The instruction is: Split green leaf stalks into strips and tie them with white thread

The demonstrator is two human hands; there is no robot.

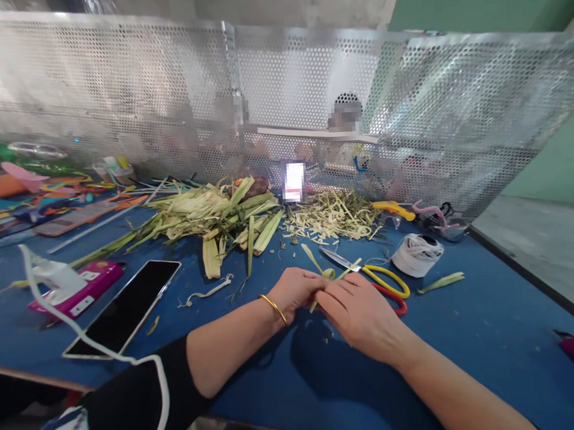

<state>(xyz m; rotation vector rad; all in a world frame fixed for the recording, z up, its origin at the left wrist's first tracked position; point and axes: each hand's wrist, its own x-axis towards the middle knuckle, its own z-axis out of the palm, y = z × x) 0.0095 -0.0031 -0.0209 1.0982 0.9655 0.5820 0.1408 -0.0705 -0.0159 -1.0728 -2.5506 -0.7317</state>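
My left hand (297, 290) and my right hand (354, 306) meet above the blue table, with fingers closed on a pale green leaf strip (327, 273). The strip bends into a small loop at my fingertips, and its ends stick out above and below them. My fingers hide part of it. Just beyond my right hand lie scissors (338, 258) with yellow and red handles. To their right stands a spool of white thread (418, 255), and a short loose leaf piece (442, 282) rests near it.
A heap of green leaves and stalks (204, 209) lies ahead, beside a pile of cut scraps (335, 215). At left are a phone (128, 307), a magenta power strip (86, 286) and a white cable (162, 388). A perforated metal screen (165, 86) borders the table's far side.
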